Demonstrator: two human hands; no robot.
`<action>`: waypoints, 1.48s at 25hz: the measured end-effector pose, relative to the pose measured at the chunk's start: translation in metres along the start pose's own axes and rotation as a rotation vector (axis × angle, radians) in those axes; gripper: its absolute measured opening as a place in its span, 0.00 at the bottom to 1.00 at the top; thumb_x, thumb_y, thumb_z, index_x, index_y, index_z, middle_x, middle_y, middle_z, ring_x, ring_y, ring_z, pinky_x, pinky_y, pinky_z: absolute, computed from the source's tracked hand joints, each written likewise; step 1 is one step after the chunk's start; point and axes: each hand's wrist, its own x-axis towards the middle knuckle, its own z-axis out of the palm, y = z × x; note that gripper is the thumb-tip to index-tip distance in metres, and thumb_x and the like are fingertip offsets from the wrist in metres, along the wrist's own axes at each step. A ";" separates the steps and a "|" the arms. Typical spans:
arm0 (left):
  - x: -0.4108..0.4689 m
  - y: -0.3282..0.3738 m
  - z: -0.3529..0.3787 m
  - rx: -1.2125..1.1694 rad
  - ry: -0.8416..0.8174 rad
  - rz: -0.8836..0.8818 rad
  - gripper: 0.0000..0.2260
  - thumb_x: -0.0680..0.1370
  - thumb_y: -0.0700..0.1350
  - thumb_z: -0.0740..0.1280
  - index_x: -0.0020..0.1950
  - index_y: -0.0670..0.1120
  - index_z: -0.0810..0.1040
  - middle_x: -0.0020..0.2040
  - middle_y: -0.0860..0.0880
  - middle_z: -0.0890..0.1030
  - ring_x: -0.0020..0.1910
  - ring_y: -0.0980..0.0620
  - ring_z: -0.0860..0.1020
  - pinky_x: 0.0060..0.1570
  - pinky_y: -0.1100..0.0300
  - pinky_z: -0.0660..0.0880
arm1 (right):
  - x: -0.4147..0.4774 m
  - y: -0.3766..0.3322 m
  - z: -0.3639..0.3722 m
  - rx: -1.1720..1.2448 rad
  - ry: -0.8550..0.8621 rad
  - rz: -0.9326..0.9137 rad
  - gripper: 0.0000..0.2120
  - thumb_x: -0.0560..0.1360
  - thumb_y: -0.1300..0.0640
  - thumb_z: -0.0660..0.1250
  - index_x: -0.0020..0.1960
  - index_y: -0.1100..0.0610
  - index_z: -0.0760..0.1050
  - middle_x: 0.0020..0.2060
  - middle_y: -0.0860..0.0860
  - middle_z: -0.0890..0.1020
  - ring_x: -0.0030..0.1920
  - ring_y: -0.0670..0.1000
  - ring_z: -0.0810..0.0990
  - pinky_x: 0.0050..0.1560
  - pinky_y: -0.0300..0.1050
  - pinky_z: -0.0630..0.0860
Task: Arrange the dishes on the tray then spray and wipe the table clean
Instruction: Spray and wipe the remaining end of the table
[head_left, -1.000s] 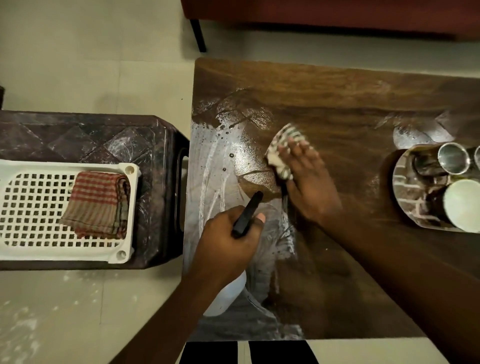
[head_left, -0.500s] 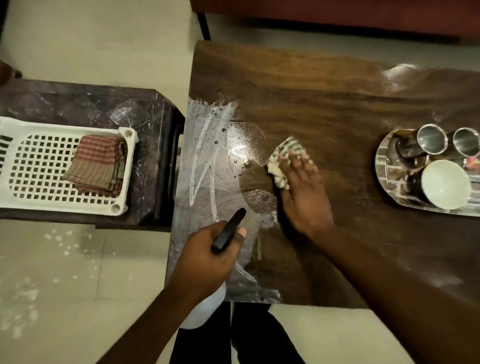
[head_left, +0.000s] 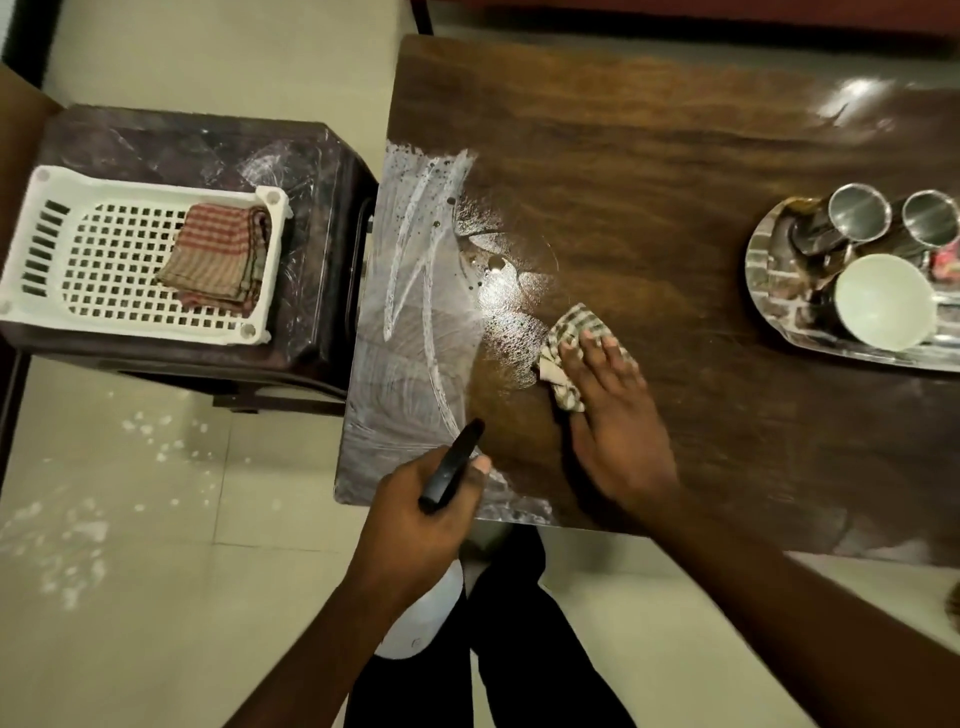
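My right hand (head_left: 615, 421) lies flat with straight fingers on a checked cloth (head_left: 569, 340), pressing it onto the dark wooden table (head_left: 649, 171). My left hand (head_left: 421, 525) grips a white spray bottle (head_left: 421, 618) with a black nozzle (head_left: 452, 465) above the table's near left corner. The table's left part is wet and streaked with white smears (head_left: 415, 291). At the right edge a steel tray (head_left: 763, 270) holds two steel cups (head_left: 857, 213) and a white cup (head_left: 883, 301).
Left of the table a dark stool (head_left: 311, 171) carries a white perforated basket (head_left: 93, 260) with a folded red-striped cloth (head_left: 218, 254) in it. White specks dot the tiled floor (head_left: 156, 519). My dark trousers (head_left: 514, 623) stand at the table's near edge.
My right hand has slid the checked cloth toward me and to the right, leaving more wet table behind it. The left hand with the bottle has drawn back to the table's near edge.
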 end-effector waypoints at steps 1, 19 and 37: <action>-0.005 -0.003 0.000 0.007 0.005 0.015 0.17 0.76 0.67 0.69 0.46 0.53 0.79 0.29 0.47 0.71 0.30 0.52 0.72 0.36 0.52 0.73 | -0.015 -0.024 0.016 0.029 0.034 0.099 0.35 0.81 0.54 0.59 0.87 0.49 0.54 0.87 0.52 0.52 0.87 0.54 0.47 0.85 0.59 0.49; -0.032 -0.044 -0.064 0.119 0.169 0.002 0.14 0.82 0.47 0.72 0.37 0.54 0.81 0.28 0.56 0.82 0.26 0.59 0.79 0.31 0.67 0.74 | -0.085 -0.162 0.104 -0.034 -0.065 -0.334 0.31 0.80 0.47 0.58 0.82 0.50 0.65 0.84 0.52 0.65 0.86 0.53 0.53 0.83 0.56 0.51; -0.003 -0.026 -0.112 -0.013 0.117 0.048 0.17 0.81 0.57 0.70 0.43 0.45 0.81 0.32 0.44 0.80 0.29 0.44 0.77 0.32 0.50 0.74 | 0.032 -0.114 0.048 -0.186 -0.172 -0.598 0.32 0.81 0.48 0.60 0.84 0.49 0.61 0.84 0.52 0.63 0.85 0.55 0.59 0.85 0.56 0.55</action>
